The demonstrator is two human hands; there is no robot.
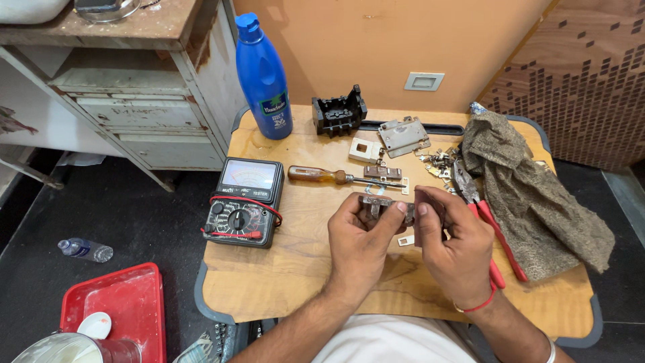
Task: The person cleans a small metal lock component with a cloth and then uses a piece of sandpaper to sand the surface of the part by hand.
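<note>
Just above the near table edge [282, 296], the left hand [359, 245] pinches a small brown metal part [377, 204] between thumb and fingers, raised where it is easy to see. The right hand [457, 245] closes on its other end, steadying it. Beyond lie a screwdriver [329, 176], red-handled pliers [487, 228], a multimeter [245, 202], a cloth [531, 195], then a blue bottle [263, 77].

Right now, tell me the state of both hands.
Left hand: closed on a small brown metal part.
Right hand: closed on the same part's other end.
</note>
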